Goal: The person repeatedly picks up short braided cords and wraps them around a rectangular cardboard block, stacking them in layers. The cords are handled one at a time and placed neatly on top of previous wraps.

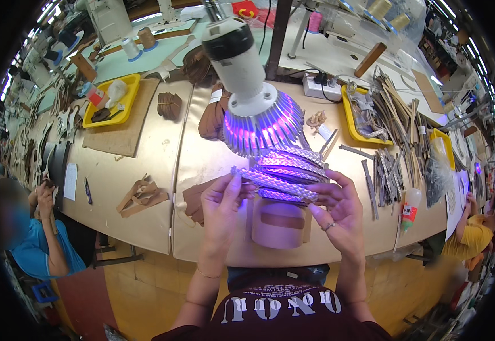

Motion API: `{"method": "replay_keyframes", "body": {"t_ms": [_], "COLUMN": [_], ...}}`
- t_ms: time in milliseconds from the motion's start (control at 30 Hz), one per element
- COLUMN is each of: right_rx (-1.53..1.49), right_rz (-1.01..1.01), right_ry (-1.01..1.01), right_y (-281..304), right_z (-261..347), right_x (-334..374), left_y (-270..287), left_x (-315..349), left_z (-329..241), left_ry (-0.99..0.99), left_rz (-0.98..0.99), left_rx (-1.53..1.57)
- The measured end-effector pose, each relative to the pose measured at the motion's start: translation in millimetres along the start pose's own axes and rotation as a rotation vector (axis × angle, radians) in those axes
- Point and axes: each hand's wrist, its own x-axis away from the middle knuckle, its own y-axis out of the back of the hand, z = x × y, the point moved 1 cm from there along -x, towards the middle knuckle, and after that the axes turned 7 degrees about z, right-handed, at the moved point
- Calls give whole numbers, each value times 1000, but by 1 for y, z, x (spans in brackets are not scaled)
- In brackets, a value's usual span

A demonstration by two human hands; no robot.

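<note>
Pale braided straps (pixel 301 164) lie in a stacked bundle beneath a lamp (pixel 263 122) with a finned head that glows purple. Between finger and thumb, my left hand (pixel 224 196) pinches the left end of the nearest braided strap (pixel 273 182). My right hand (pixel 338 213), wearing a ring, has its fingers closed at the right end of that strap. Below the straps stands a tan rolled band (pixel 278 234) with a darker brown patch. Brown strips (pixel 195 202) lie just beyond my left fingers, partly hidden by them.
Yellow trays (pixel 132 94) stand left and right at the back. Loose strips (pixel 392 173) and a glue bottle (pixel 410 209) lie to the right. Tan strips (pixel 140 196) and a pen (pixel 88 192) lie left. Co-workers sit on both sides.
</note>
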Motion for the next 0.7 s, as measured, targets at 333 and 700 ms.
{"method": "replay_keyframes", "body": {"t_ms": [333,700], "right_rx": [1005,617], "right_rz": [27,69], "right_ry": [46,-189], "right_y": [-4,-23], "right_z": [35,30], "right_x": [8,9], "left_y": [-35,13], "left_x": [21,74], "left_z": [12,45], "left_ry": [123,-132], "left_rz": [203,-149], "left_rx": [-52,-697]}}
